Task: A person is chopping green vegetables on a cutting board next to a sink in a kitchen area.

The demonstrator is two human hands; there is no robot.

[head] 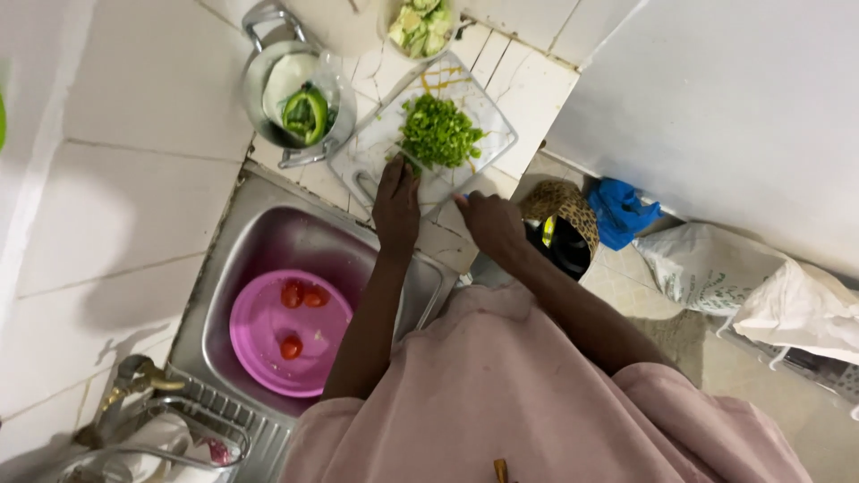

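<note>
Seen from above, the left hand (396, 201) rests on the near end of a clear cutting board (376, 148), fingers (400, 167) curled narrow at the edge of a heap of chopped green pepper (438, 131); whether they pinch anything cannot be told. The right hand (490, 224) sits just beside the board's near corner, its fingers loosely bent over something small and hidden.

The board lies on a white tiled counter (143, 134). Beyond it stand a metal pot (259, 89) holding pepper scraps and a bowl of pale green pieces (419, 25). Near the left arm, a steel sink (268, 241) holds a pink basin (259, 335) with three tomatoes (292, 294).

To the right the counter ends; below are a patterned basket (564, 204), a blue bag (622, 212) and white sacks (761, 286) on the floor.
</note>
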